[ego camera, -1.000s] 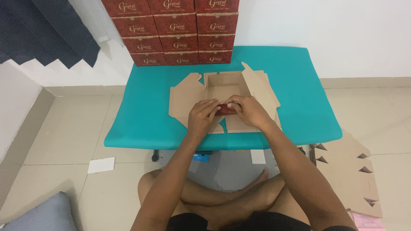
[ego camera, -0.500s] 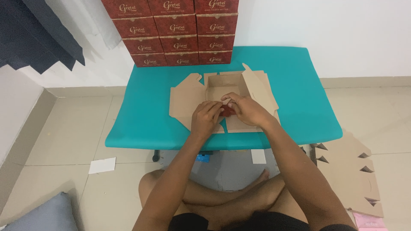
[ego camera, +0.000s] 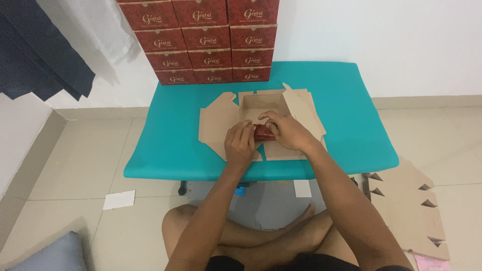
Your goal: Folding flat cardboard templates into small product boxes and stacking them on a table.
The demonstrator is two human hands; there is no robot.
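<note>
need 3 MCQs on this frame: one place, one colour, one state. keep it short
1. Where is the stack of red boxes?
A. at the table's far edge, by the wall
B. on the floor
C. on the person's lap

2. What colour is the table?
A. white
B. teal
C. black

3. What state is the cardboard blank in?
A. closed and taped
C. crushed flat under the boxes
B. partly folded, flaps open

Key: 1 A, the boxes stand at the back edge against the wall. 2 B, its top is teal. 3 B, the walls stand up but the flaps lie spread, with left hand and right hand on its front.
</note>
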